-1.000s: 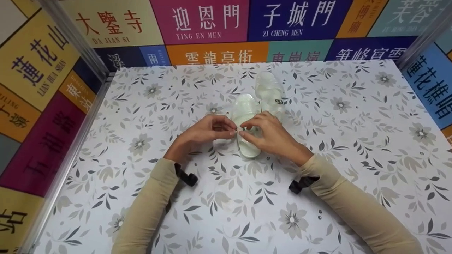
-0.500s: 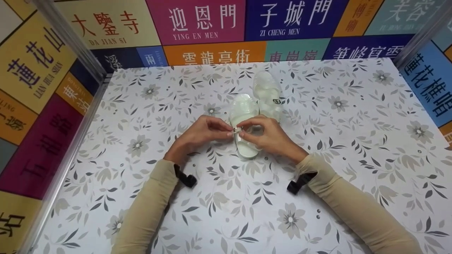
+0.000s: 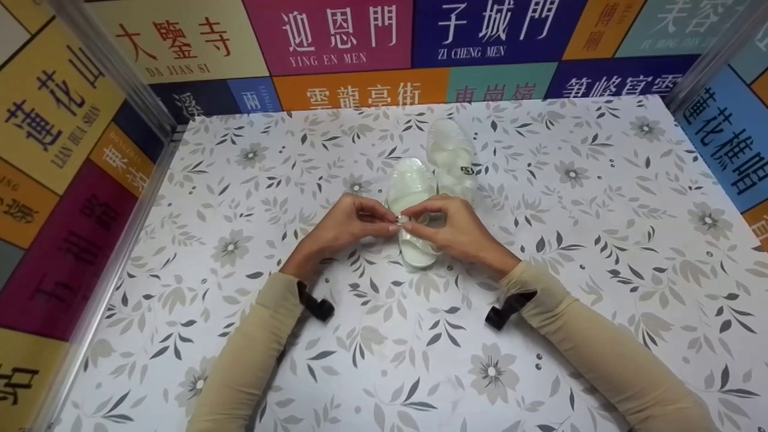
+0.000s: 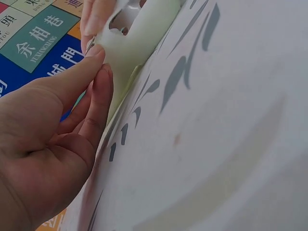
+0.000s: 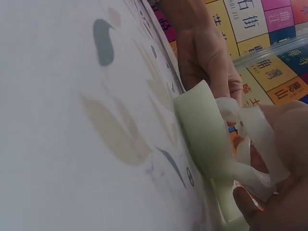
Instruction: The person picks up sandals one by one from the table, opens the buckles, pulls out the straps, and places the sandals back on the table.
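Leaf-printed worktop [image 3: 390, 372], and on it the near sandal [image 3: 410, 191], the far sandal [image 3: 450, 144] just beyond it and to its right. At the near sandal's side, my left hand [image 3: 347, 225] pinches a small shiny piece [image 3: 400, 220], perhaps a buckle; my right hand [image 3: 459, 229] clamps the strap [image 5: 263, 137]. Strap work, I'd judge, fastening or undoing unclear, and it calls for steady fingertips! Sole [image 5: 202, 130] smooth, pale green, rubbery-looking; strap milky, thin, looping.

Left sleeve [image 3: 243, 348] and right sleeve [image 3: 606, 345]: long, plain beige, fairly snug, lightly creased, ending at the wrists. Left wrist mount [image 3: 317, 307] and right wrist mount [image 3: 509, 309]: black, strap at the cuff, stubby block end on the inner side. Left hand [image 3: 347, 223] and right hand [image 3: 453, 225] bare.
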The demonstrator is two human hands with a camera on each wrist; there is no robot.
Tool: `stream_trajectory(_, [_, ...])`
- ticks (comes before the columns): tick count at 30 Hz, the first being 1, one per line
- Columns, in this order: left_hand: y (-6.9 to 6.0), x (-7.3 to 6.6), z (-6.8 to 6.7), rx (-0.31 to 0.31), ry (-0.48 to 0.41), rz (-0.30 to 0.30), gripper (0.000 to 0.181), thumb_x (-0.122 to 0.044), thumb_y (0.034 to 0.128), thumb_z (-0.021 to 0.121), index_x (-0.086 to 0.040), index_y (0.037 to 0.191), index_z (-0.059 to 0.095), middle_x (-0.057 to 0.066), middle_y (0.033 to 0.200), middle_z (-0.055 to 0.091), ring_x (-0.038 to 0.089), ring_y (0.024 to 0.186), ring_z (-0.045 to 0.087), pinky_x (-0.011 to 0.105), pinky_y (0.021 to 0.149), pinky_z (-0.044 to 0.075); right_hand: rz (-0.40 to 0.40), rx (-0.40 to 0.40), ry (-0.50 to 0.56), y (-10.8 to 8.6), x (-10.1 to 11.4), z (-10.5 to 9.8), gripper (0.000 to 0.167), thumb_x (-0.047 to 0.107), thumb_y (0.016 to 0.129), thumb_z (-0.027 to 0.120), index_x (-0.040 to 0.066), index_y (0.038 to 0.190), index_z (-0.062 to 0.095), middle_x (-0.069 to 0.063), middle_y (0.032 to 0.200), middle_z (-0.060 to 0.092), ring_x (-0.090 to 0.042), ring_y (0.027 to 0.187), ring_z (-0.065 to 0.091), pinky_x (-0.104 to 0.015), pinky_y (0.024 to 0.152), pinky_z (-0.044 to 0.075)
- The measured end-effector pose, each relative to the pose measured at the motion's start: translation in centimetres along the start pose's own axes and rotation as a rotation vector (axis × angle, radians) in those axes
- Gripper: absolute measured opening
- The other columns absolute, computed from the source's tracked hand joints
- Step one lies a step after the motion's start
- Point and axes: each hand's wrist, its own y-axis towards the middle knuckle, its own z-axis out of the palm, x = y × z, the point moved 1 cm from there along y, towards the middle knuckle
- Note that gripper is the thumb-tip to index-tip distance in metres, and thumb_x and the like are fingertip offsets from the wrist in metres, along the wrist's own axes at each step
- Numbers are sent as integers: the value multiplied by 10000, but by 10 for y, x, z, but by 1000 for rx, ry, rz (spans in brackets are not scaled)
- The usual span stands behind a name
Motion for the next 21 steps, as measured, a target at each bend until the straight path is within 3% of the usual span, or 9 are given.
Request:
stream_trajectory(7, [-3, 0, -5, 27, 34, -9, 179, -216, 926, 890, -155, 1092, 860, 60, 1058, 842, 226, 1007, 811, 283, 879, 644, 0, -8, 10, -1, 0, 4, 255, 274, 954, 851, 239, 1204, 814, 45, 1155, 776, -194, 1130, 658, -428, 1060, 511])
stream_trajectory(13, [-1, -2, -3, 7, 37, 34, 157, -193, 922, 891, -129, 1062, 863, 74, 1015, 843, 216, 929, 808, 267, 814, 647, -3, -29, 4, -2, 0, 4, 256, 257, 934, 869, 230, 1185, 827, 47, 1145, 786, -179, 1119, 652, -405, 1039, 489])
stream_trajectory(21, [0, -6, -1, 14, 53, 40, 132, -188, 934, 878, -121, 1046, 862, 77, 984, 841, 198, 840, 799, 263, 756, 644, 3, -48, -3, -2, 2, 4, 239, 242, 910, 887, 223, 1144, 842, 50, 1102, 789, -164, 1103, 657, -394, 1063, 465])
